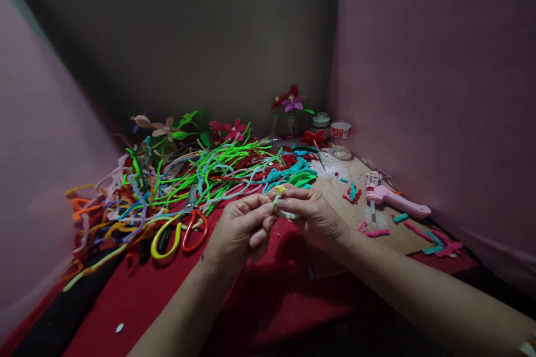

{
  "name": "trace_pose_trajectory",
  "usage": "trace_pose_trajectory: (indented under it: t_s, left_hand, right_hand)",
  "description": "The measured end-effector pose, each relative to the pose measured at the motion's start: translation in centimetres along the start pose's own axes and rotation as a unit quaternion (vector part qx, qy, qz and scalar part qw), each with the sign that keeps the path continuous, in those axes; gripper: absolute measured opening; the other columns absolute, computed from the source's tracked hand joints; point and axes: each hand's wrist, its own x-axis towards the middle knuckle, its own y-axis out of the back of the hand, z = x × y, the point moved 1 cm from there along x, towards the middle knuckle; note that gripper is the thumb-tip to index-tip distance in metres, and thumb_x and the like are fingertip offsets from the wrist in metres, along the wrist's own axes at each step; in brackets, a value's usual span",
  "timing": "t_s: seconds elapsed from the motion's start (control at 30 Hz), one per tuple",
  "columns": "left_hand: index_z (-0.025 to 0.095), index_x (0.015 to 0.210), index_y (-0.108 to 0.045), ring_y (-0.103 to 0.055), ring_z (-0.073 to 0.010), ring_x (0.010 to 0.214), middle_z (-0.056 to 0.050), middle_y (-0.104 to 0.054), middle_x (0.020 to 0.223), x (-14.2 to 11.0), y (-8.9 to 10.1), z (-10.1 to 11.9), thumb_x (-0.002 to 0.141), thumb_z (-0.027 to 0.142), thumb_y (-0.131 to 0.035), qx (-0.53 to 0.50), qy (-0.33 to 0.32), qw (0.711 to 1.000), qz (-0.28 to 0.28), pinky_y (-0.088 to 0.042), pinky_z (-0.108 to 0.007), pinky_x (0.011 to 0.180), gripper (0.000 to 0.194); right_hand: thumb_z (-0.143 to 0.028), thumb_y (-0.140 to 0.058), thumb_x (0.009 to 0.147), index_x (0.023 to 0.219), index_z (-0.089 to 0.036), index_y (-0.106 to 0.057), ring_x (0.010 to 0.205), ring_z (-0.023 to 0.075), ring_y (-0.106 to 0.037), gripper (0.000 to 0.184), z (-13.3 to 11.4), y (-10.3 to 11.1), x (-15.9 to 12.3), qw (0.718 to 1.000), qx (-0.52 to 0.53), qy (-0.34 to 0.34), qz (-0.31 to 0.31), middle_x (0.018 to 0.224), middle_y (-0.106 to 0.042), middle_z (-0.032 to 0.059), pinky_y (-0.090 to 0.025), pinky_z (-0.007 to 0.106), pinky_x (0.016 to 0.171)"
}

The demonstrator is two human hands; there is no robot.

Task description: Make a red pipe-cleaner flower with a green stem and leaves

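Note:
Both hands meet over the front middle of the red cloth. Between my fingertips is a small piece with a yellow tip [280, 190] and a paler, greenish-white lower part; its exact kind is too small to make out. My left hand [245, 222] is closed, thumb and forefinger pinching the lower part. From the other side, my right hand [314, 215] pinches the same piece just below the yellow tip. Something pale and shiny [288, 214] shows under the right fingers, mostly hidden. Scissors [190, 201] with one yellow and one red handle lie to the left of my hands.
Fuzzy pipe cleaners [226, 159] in many colours are heaped at the left and back. Fuzzy flowers [293, 102] stand behind them. On a board [335, 201] at right lie a pink glue gun [397, 201] and cut scraps [439, 242]. A jar [321, 120] stands behind.

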Motion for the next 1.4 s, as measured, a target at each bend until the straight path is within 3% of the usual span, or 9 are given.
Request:
trace_pose_trajectory:
  t_s: [0.23, 0.37, 0.5, 0.6, 0.67, 0.8, 0.93, 1.07, 1.4]
  left_hand:
    - [0.015, 0.068, -0.051, -0.022, -0.0004, 0.027, 0.007, -0.045, 0.048, 0.5, 0.6, -0.5, 0.076, 0.026, -0.057, -0.022, 0.036, 0.998, -0.044, -0.028, -0.014, 0.023, 0.015]
    - [0.016, 0.068, -0.053, -0.038, -0.0059, 0.031, 0.005, -0.046, 0.044, 0.5, 0.2, -0.9, 0.080, 0.031, -0.052, 0.126, -0.029, 0.992, 0.011, -0.036, -0.018, 0.032, 0.020]
    - [0.017, 0.080, -0.062, -0.052, -0.0098, 0.049, 0.000, -0.057, 0.057, 0.3, -0.1, -1.4, 0.077, 0.026, -0.055, 0.369, -0.218, 0.892, 0.143, -0.042, -0.021, 0.053, 0.011]
    - [0.020, 0.077, -0.064, -0.050, -0.0097, 0.051, 0.000, -0.056, 0.057, 0.2, -0.1, -1.6, 0.076, 0.023, -0.056, 0.423, -0.282, 0.845, 0.165, -0.040, -0.020, 0.055, 0.009]
    - [0.020, 0.076, -0.063, -0.047, -0.0089, 0.046, 0.002, -0.052, 0.053, 0.1, 0.0, -1.5, 0.078, 0.024, -0.054, 0.401, -0.261, 0.863, 0.163, -0.039, -0.019, 0.049, 0.010]
    - [0.018, 0.074, -0.057, -0.044, -0.0077, 0.036, 0.004, -0.048, 0.050, 0.2, -0.1, -1.1, 0.079, 0.031, -0.053, 0.276, -0.152, 0.939, 0.137, -0.034, -0.018, 0.035, 0.014]
    - [0.015, 0.070, -0.054, -0.043, -0.0066, 0.034, 0.004, -0.051, 0.053, 0.1, -0.3, -0.6, 0.077, 0.029, -0.055, 0.158, -0.100, 0.977, 0.099, -0.036, -0.018, 0.031, 0.016]
    - [0.015, 0.069, -0.053, -0.041, -0.0052, 0.032, 0.004, -0.051, 0.052, 0.1, -0.4, -0.4, 0.076, 0.030, -0.057, 0.081, -0.067, 0.992, 0.072, -0.036, -0.018, 0.029, 0.017]
    - [0.014, 0.070, -0.054, -0.044, -0.0057, 0.033, 0.003, -0.054, 0.054, 0.2, -0.1, -0.4, 0.075, 0.031, -0.058, 0.088, -0.086, 0.988, 0.089, -0.037, -0.018, 0.029, 0.018]
  right_hand:
    - [-0.015, -0.069, 0.063, 0.063, -0.019, -0.069, 0.089, 0.0154, -0.051, 0.004, -0.6, 0.4, 0.1, 0.999, -0.018, -0.004, -0.028, 0.088, -0.058, 0.0020, -0.039, 0.030, 0.081]
    - [-0.018, -0.071, 0.063, 0.066, -0.019, -0.070, 0.083, 0.0143, -0.051, 0.004, 0.2, 0.6, 0.1, 0.999, -0.028, 0.023, 0.039, 0.083, -0.057, 0.0014, -0.040, 0.028, 0.074]
    - [-0.020, -0.072, 0.062, 0.065, -0.018, -0.069, 0.073, 0.0119, -0.050, 0.005, 0.8, 0.4, 0.1, 0.995, -0.040, 0.033, 0.090, 0.079, -0.056, 0.0006, -0.039, 0.026, 0.067]
    - [-0.022, -0.071, 0.063, 0.068, -0.018, -0.070, 0.071, 0.0117, -0.050, 0.007, 1.1, 0.1, 0.0, 0.992, -0.054, 0.033, 0.108, 0.079, -0.058, 0.0010, -0.039, 0.026, 0.066]
    - [-0.023, -0.071, 0.064, 0.071, -0.018, -0.070, 0.071, 0.0120, -0.051, 0.009, 1.2, -0.1, -0.1, 0.993, -0.055, 0.029, 0.102, 0.079, -0.059, 0.0014, -0.039, 0.026, 0.067]
    - [-0.023, -0.068, 0.068, 0.072, -0.018, -0.069, 0.072, 0.0127, -0.052, 0.007, 0.9, -0.3, -0.2, 0.996, -0.052, 0.029, 0.067, 0.078, -0.060, 0.0012, -0.040, 0.029, 0.071]
    - [-0.023, -0.065, 0.071, 0.072, -0.019, -0.068, 0.077, 0.0135, -0.053, 0.006, 0.4, -0.3, -0.3, 0.995, -0.075, 0.041, 0.044, 0.078, -0.060, 0.0006, -0.039, 0.030, 0.078]
    - [-0.022, -0.065, 0.070, 0.074, -0.019, -0.067, 0.080, 0.0135, -0.053, 0.006, 0.2, -0.2, -0.3, 0.996, -0.076, 0.030, 0.023, 0.079, -0.062, 0.0007, -0.037, 0.030, 0.082]
    - [-0.032, -0.060, 0.076, 0.080, -0.019, -0.064, 0.061, 0.0106, -0.049, 0.014, 0.1, -0.2, -0.7, 0.992, -0.123, 0.006, 0.007, 0.071, -0.059, -0.0006, -0.038, 0.026, 0.062]
